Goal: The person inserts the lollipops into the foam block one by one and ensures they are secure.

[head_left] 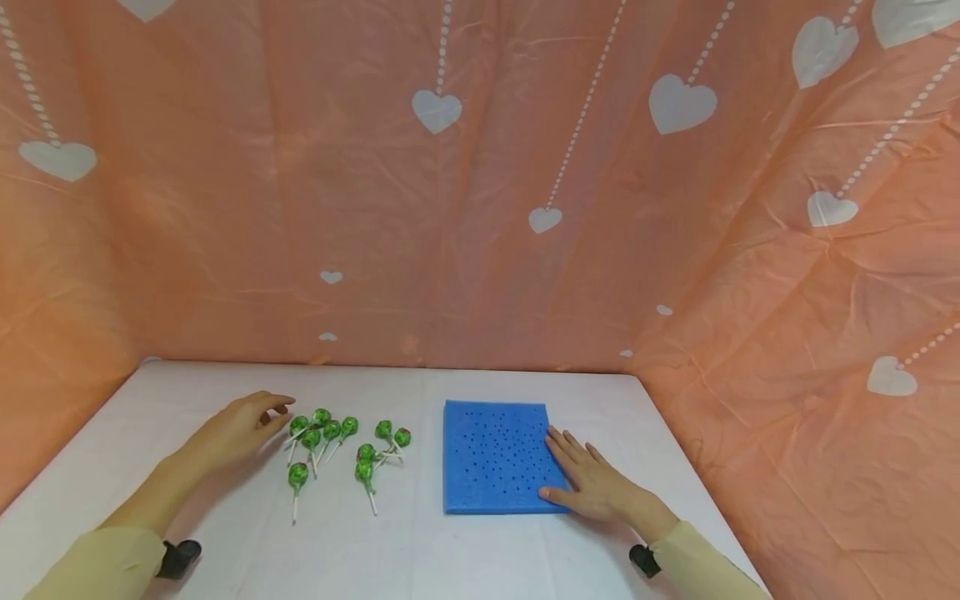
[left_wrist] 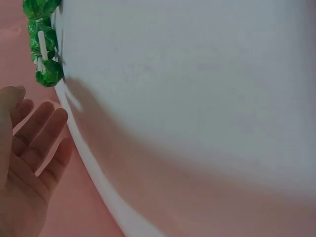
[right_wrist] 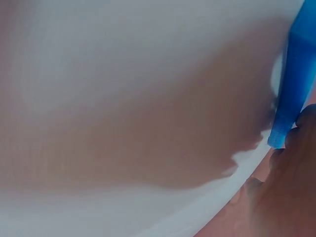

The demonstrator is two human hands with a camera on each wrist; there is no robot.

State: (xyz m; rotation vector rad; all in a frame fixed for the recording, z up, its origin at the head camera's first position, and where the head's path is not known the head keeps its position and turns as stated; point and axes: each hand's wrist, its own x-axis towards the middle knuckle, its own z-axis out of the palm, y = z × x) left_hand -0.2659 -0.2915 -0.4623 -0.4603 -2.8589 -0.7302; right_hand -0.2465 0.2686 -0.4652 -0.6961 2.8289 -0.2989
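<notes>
Several lollipops in green wrappers with white sticks lie in two loose groups left of the middle of the table. My left hand (head_left: 243, 427) hovers beside the left group, its relaxed fingers near a lollipop (head_left: 298, 427) and holding nothing. In the left wrist view, the fingers of that hand (left_wrist: 37, 143) appear below some green wrapped lollipops (left_wrist: 48, 73). A flat blue foam block (head_left: 495, 458), dotted with small holes, lies right of the lollipops. My right hand (head_left: 592, 482) rests with spread fingers on the block's right edge. The right wrist view shows the block's side (right_wrist: 295, 74) against those fingers.
A white cloth covers the table (head_left: 315, 567). Behind it and at both sides hangs an orange sheet (head_left: 480, 308) printed with white hearts. One lollipop (head_left: 297, 477) lies nearer the front than the rest of the left group. Both wrists carry black straps.
</notes>
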